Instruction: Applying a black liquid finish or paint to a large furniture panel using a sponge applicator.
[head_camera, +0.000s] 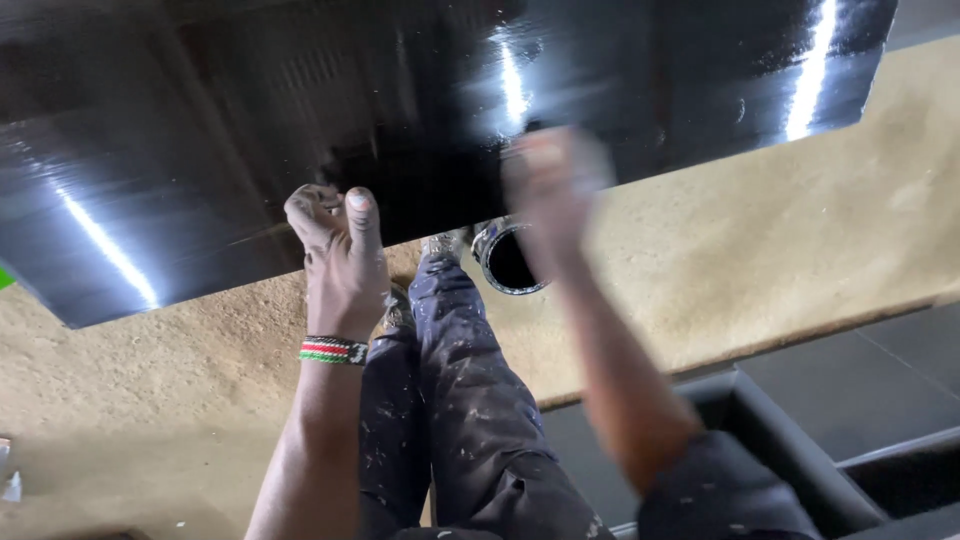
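While both hands (340, 250) grip, panel (300, 120) overhangs.

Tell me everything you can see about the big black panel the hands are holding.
The black panel is large, flat and glossy, with streaks of reflected light and faint fine lines across it. It fills the top of the view, above a sawdust-covered floor. The left hand grips its near edge; the blurred right hand presses against the same edge. Its far edges run out of view.
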